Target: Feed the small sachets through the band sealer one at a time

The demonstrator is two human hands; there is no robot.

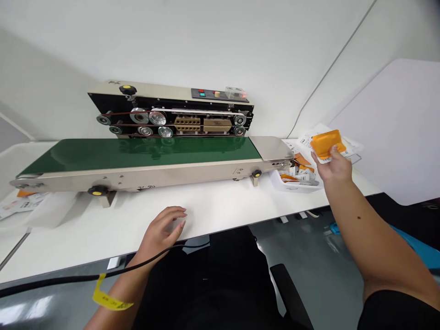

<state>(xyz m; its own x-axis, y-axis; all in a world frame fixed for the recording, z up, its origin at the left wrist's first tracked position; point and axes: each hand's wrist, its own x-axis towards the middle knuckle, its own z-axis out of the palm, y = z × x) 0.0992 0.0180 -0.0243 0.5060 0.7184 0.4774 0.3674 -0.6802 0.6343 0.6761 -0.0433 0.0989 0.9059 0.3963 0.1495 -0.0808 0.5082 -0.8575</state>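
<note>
My right hand (336,168) is raised at the right, thumb on top, gripping a flat orange packet (326,143). White printed packaging shows under and behind the packet; I cannot tell how much of it is in the hand. Below and left of that hand, a white bin (292,185) holds several white and orange packets (302,173). My left hand (167,227) rests near the front edge of the table, empty, its fingers loosely bent and apart from the thumb. Behind it stands a band sealing machine (175,110) with a green conveyor belt (147,153).
At the left end of the conveyor, a translucent bin (55,208) contains more packets. A black cable (68,278) with a yellow tag (110,300) crosses my left forearm. The white table (213,206) ends just before my lap, near a chair armrest (288,293).
</note>
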